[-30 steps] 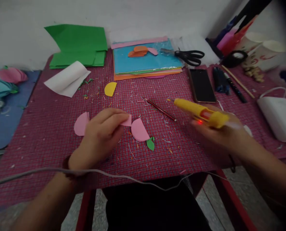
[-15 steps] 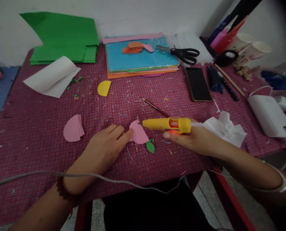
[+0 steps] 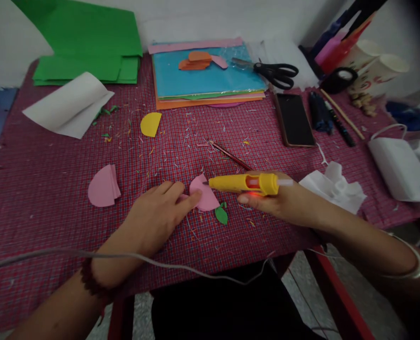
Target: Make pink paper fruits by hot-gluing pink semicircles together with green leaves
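Note:
My right hand [image 3: 284,200] is closed round a yellow glue gun [image 3: 234,183], whose red light glows. The gun's dark nozzle points left and is at the upper right part of a pink paper piece [image 3: 207,199] with a rounded edge. My left hand [image 3: 156,210] has its thumb on this piece, with the other fingers curled at its left side. A green paper leaf [image 3: 221,216] touches or lies right by the lower right corner of the pink piece. To the left of my left hand is a small stack of pink rounded paper pieces [image 3: 103,188].
A pencil [image 3: 231,156], a yellow paper piece [image 3: 150,124] and paper scraps lie beyond my hands. Farther back are coloured sheets [image 3: 181,85], black-handled scissors [image 3: 277,75], green sheets [image 3: 82,70] and a phone [image 3: 295,120]. A cable [image 3: 153,262] crosses over my left wrist.
My left thumb reaches a little farther over the pink piece. The glue gun stays almost in place, its nozzle still at the piece. The view has shifted slightly.

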Motion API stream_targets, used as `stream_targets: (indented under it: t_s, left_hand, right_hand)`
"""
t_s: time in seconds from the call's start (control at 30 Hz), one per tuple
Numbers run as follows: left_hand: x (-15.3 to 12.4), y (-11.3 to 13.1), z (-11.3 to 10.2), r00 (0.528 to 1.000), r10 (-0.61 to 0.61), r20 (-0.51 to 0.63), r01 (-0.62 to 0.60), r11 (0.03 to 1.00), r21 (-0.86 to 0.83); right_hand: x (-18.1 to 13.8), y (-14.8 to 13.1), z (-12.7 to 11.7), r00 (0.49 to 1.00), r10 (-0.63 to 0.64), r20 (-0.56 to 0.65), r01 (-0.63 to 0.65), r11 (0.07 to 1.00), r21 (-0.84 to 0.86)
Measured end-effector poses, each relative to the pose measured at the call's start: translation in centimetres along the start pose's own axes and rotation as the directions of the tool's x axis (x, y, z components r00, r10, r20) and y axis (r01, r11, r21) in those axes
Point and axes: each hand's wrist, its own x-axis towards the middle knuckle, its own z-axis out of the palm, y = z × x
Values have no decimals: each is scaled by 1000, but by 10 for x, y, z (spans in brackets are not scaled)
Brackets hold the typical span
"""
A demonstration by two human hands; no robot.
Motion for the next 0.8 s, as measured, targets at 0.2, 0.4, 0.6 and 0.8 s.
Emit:
stream_targets:
  t_s: [0.2,0.4,0.6,0.8]
  left_hand:
    - [0,-1,2,999,6,-41,-7,1000,-12]
    - [0,-2,5,997,7,-81,-7,1000,5]
    - [0,-2,5,994,7,-111,-5,1000,17]
    - [1,-2,4,995,1,-99,-1,1000,1]
  right_hand:
    - [-11,-2,-2,999,-7,48,5,999,48]
    - [-19,-6,-4,995,46,84,-47,999,14]
    - [-31,-5,-5,995,53,88,-55,998,16]
    - [-37,-9,-6,993,81,91,-83,996,22]
